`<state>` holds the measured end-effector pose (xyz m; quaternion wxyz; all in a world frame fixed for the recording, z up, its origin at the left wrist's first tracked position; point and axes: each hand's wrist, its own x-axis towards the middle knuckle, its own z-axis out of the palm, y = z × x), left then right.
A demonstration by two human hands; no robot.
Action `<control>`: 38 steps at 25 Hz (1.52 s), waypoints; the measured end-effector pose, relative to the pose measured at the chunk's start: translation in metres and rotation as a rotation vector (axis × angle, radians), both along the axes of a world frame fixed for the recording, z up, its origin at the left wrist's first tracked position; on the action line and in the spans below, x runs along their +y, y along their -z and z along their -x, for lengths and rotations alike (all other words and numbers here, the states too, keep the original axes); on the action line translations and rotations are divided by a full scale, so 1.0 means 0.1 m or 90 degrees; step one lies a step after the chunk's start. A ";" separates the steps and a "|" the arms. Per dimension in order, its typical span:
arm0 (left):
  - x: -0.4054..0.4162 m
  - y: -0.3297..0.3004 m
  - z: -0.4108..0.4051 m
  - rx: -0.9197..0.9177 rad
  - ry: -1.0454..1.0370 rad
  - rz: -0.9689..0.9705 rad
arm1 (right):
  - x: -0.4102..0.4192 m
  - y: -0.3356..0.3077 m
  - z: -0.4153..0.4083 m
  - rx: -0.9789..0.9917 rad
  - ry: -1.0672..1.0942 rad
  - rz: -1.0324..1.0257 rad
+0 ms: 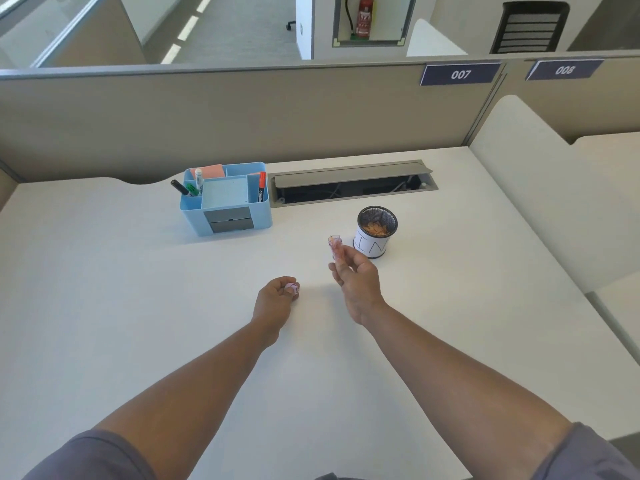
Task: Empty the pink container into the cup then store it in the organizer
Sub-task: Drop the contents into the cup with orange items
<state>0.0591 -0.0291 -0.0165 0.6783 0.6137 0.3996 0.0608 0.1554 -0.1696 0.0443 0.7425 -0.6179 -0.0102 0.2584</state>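
Pink container (335,247), a clear slim tube, held upright beside mesh cup (376,226).

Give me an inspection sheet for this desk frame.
Surface: white desk, bare in front.
Job's things: pink container held upright, mouth open, left of the mesh cup; cup holds orange pieces; blue organizer at the back.
Clutter: markers and sticky notes in the organizer.
Grippers: right hand holds the container in its fingers; left hand closed on a small pink cap.
Cables: some inside the open cable tray.
Surroundings: partition, fire extinguisher.
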 end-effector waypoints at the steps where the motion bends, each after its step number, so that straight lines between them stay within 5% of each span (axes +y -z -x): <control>1: -0.01 -0.01 -0.02 0.001 0.005 -0.002 | -0.02 -0.06 -0.05 -0.033 0.032 0.027; 7: -0.05 0.01 -0.20 0.000 0.037 0.000 | -0.15 -0.19 -0.43 -0.207 0.222 0.243; 13: 0.01 0.04 -0.38 -0.008 0.034 0.005 | -0.24 -0.15 -0.85 -0.233 0.231 0.382; 38: 0.04 0.05 -0.48 -0.001 0.013 0.037 | -0.22 -0.17 -1.05 -0.337 0.250 0.389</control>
